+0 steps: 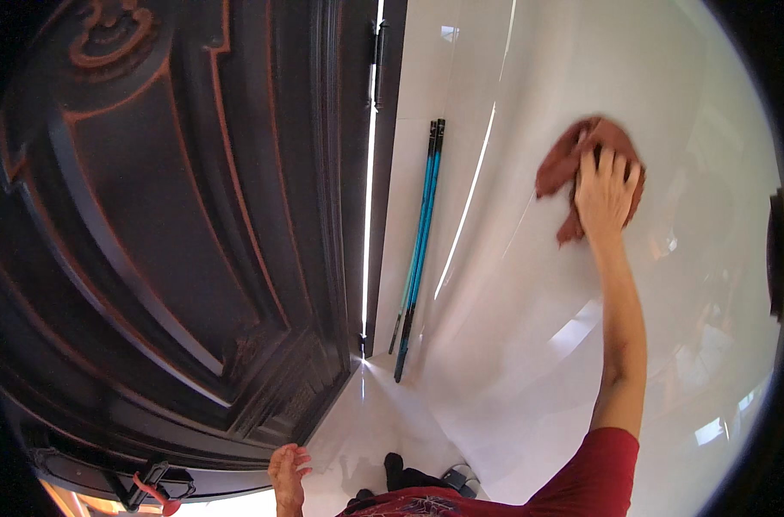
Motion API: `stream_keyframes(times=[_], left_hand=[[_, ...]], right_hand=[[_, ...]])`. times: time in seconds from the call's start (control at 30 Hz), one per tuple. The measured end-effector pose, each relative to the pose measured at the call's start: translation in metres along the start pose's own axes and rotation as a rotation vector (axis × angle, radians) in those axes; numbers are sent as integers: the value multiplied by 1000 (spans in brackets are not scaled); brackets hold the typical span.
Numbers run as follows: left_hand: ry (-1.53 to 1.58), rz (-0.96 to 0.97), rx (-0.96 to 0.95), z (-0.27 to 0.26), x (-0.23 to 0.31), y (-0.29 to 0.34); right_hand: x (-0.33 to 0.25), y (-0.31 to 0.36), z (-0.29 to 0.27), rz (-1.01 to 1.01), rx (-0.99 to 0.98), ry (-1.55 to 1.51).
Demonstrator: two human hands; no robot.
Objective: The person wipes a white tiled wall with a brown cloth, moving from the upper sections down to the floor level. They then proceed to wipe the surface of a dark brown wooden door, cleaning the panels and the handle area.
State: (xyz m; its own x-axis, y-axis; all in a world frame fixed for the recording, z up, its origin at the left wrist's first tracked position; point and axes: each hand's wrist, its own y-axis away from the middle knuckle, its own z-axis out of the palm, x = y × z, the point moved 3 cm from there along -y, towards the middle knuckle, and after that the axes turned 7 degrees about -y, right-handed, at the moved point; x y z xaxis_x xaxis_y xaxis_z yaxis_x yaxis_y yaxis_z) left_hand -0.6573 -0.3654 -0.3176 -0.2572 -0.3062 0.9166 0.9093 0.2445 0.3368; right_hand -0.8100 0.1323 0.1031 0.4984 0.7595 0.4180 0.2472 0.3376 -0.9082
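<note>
My right hand [607,185] presses a reddish-brown cloth [564,155] against the glossy white wall [530,284], arm stretched up. The fingers bend over the cloth, and loose folds of it stick out to the left and below. Low in the view, my left hand [289,470] hangs near the lower edge of a dark carved door [159,215]. Its fingers are loosely curled and apart, with nothing seen in them.
Long blue-and-black poles [422,224] lean upright in the corner between door and wall. Light comes through the gap at the door's hinge [377,65]. A door handle [155,487] with something red on it shows at lower left. My feet [395,470] stand on the pale floor.
</note>
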Motion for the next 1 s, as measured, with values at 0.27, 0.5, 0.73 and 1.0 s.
stream_keyframes(times=[0.27, 0.5, 0.73, 1.0], left_hand=[[-119, -265, 128, 12, -59, -12], [-195, -347, 49, 55, -72, -37], [-230, -325, -16, 91, -61, -55], [-261, -338, -127, 124, -56, -51]], right_hand=[[-58, -65, 92, -68, 107, -34], [-170, 22, 169, -249, -308, -258], [-264, 220, 185, -613, -738, -330], [-251, 388, 116, -960, -1116, -395]])
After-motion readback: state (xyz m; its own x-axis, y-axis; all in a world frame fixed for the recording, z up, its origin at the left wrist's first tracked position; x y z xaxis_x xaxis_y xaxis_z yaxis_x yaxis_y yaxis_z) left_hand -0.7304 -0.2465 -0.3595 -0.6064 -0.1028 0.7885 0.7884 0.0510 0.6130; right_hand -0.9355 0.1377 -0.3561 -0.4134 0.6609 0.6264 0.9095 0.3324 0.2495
